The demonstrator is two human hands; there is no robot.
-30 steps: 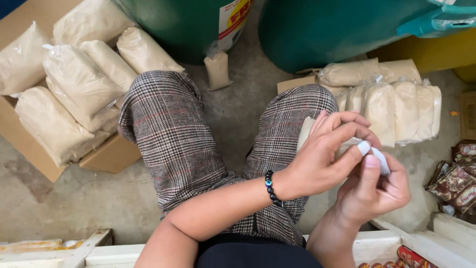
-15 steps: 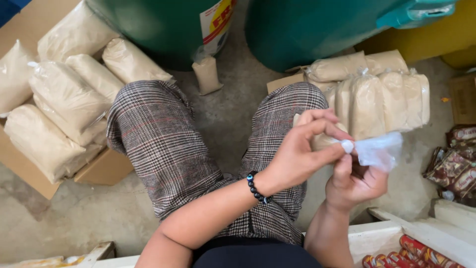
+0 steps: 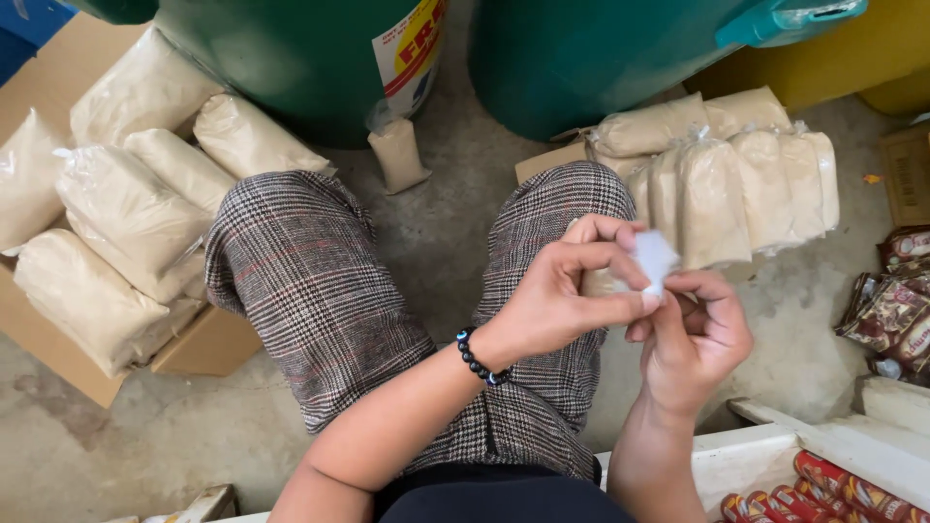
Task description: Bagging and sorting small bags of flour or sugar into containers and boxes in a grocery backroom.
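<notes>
Both my hands meet over my right knee on a small clear plastic bag of beige powder. My left hand, with a black bead bracelet at the wrist, pinches the bag's bunched clear top between thumb and fingers. My right hand grips the same top from below and the right, its fingers curled around the plastic. The hands hide most of the bag's body. I sit with checked trousers over a concrete floor.
A cardboard box on the left holds several filled bags of beige powder. More such bags lie on cardboard to the right, and one small bag stands between two green drums. Brown snack packets and red packets sit at the right.
The loose plastic top that stuck out to the right is now bunched between the fingertips of both hands. My hands have closed in on each other.
</notes>
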